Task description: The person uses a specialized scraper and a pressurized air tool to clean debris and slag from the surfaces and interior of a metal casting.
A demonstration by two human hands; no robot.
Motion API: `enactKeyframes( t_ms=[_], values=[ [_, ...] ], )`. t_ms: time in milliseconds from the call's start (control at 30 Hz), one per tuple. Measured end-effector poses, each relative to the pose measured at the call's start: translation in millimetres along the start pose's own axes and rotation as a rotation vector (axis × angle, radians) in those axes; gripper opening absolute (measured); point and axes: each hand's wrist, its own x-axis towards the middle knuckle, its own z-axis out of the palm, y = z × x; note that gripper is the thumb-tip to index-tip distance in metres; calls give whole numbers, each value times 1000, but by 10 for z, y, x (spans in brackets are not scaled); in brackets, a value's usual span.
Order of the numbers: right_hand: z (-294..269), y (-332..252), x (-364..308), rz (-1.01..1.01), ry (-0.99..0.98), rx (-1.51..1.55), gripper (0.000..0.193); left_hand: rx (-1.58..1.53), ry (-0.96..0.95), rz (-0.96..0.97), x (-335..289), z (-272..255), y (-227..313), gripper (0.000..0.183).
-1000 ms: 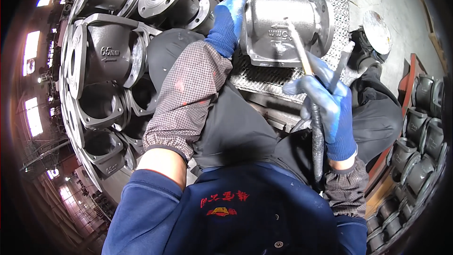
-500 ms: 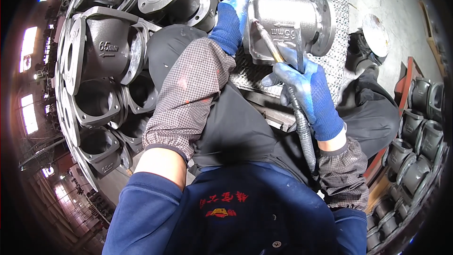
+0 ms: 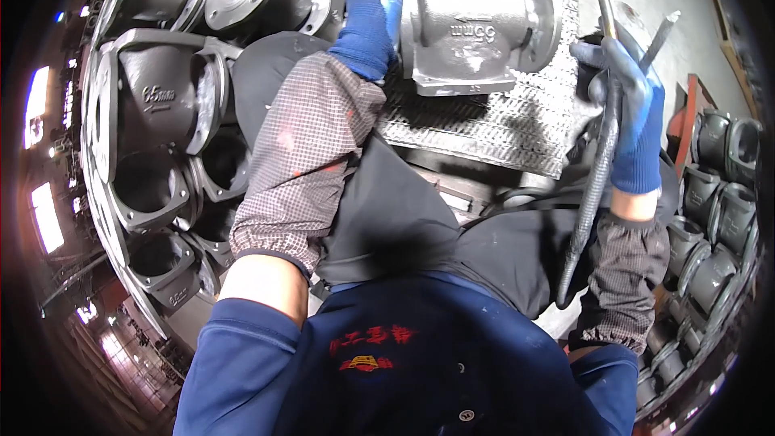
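Note:
A grey cast-iron valve body (image 3: 464, 28) lies on its side on a textured metal-topped bench (image 3: 517, 133), round flange to the right. My left hand (image 3: 375, 12), in a blue glove, is at the body's left end. Its fingers stretch upward, and their tips are cut off by the picture's edge. Off to the right of the bench, my gloved right hand (image 3: 634, 85) is closed around a slender air tool (image 3: 609, 28) with a brass-coloured collar. From that tool a dark ribbed hose (image 3: 593, 194) hangs down. A grey metal rod (image 3: 663, 35) also sticks out of this hand.
Similar castings (image 3: 153, 97) are stacked high on the left, close to my left arm. More castings (image 3: 702, 250) stand on the right behind a reddish-brown edge (image 3: 684, 117). My knees are on either side of the bench's near edge.
My right hand has pulled the tool away from the valve body, out to the right. The body appears rolled, with its square flange now showing on the near side. My left hand stays at its left end.

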Motion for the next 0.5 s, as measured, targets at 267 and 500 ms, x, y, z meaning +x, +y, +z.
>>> enactKeyframes(
  t_ms=[267, 500],
  values=[
    [-3, 862, 327, 479, 153, 524, 43, 274, -136, 164, 12, 596, 294, 34],
    [128, 957, 414, 455, 236, 633, 37, 1008, -134, 671, 279, 423, 16, 36]
  ],
)
